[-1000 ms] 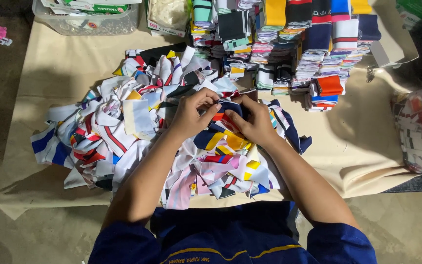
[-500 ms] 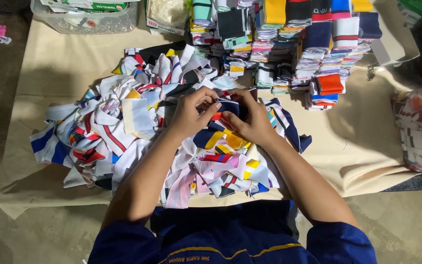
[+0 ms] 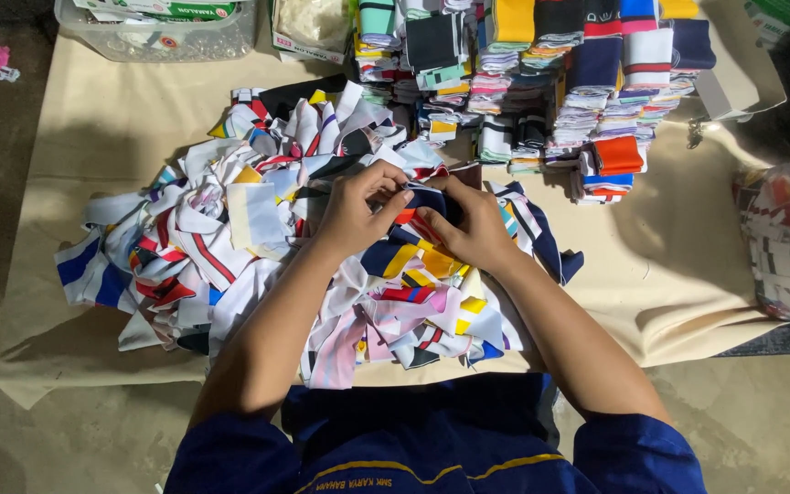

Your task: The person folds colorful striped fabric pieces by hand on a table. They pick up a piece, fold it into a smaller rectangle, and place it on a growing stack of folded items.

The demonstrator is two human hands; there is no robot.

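- Far left on the bench [image 3: 102, 137], the loose heap of striped knit strips [image 3: 203, 238] lies unsorted, spilling toward your left arm.
- Your left hand [image 3: 354, 210] is closed, fingers pinching the near end of a dark navy strip [image 3: 427, 199] held just above the heap.
- Your right hand [image 3: 473, 229] grips the same strip's other end; you look to be folding or squaring it.
- Next, I judge, you need both edges lined up before it can join a stack.
- Behind and right, the folded stacks [image 3: 550, 82] stand crowded; an orange piece [image 3: 616, 154] sits nearest.
- A clear plastic box [image 3: 153, 37] sits at the back left, a filled bag [image 3: 788, 238] at the far right.
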